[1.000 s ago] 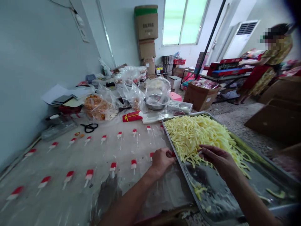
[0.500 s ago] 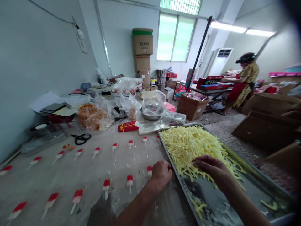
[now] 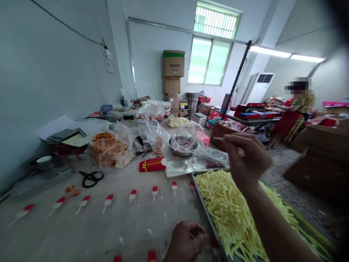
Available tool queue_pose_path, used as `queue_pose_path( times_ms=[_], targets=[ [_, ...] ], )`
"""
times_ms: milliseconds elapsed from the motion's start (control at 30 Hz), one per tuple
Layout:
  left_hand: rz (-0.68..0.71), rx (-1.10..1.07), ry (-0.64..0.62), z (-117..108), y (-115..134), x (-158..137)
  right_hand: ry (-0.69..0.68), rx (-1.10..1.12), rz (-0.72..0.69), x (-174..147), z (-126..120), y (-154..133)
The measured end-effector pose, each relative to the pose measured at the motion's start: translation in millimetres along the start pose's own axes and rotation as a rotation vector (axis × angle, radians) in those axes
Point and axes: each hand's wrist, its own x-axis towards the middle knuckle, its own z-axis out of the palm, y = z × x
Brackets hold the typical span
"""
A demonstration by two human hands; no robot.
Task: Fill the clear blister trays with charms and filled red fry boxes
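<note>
Pinching a thin, pale, straight stick (image 3: 218,138) between thumb and fingers of right hand (image 3: 248,160), tip poking out left, up in the air over a shallow silver metal tray (image 3: 204,203). Just lifted: down at the heap of pale-yellow cut strips (image 3: 229,203) half a second ago, now well above. Judging by the raised pinch, contact with strips broken off and stick apparently carried along; cannot tell if the same piece throughout. Also a pale mottled bit inside that grip, too blurred to name.

Left hand (image 3: 187,242) low beside the tray's left rim, much as before; fingers curled, cannot tell if grasping anything. On or just above the bare-looking grey surface (image 3: 81,233), cannot tell which.

View tipped up too, cutting off most of the near row. Farther row of flat red-and-white paddle-shaped pieces with white stems (image 3: 108,201) unchanged, lying on clear plastic.

Farther out: black-handled scissors (image 3: 91,179), red carton with yellow print (image 3: 152,165), flat stack of clear plastic bags (image 3: 177,168). At back right, a co-worker (image 3: 296,109) near a red-and-blue machine (image 3: 257,112).
</note>
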Motion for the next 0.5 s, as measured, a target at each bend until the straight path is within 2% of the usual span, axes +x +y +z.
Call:
queue_pose_path(
  times_ms=[67, 100, 167, 233, 333, 433, 500],
  targets=[
    [0.0, -0.001, 0.013, -8, 1, -5, -0.051, -0.08, -0.085, 7, 43, 26],
    [0.003, -0.019, 0.023, -12, 2, -8, -0.164, -0.114, -0.035, 6, 63, 41],
    [0.015, -0.105, 0.059, -22, 4, -11, -0.452, -0.163, 0.153, -2, 90, 68],
    [0.039, -0.237, 0.096, -36, 7, -9, -0.48, -0.178, 0.279, -14, 94, 86],
    [0.041, -0.538, 0.163, -63, 16, 4, -0.398, -0.11, 0.411, -32, 60, 94],
    [-0.051, -0.956, 0.234, -82, 28, 18, -0.532, -0.062, 0.537, -49, 8, 83],
    [-0.085, -1.137, 0.252, -81, 36, 19, -0.579, -0.045, 0.605, -59, -26, 65]
  ],
)
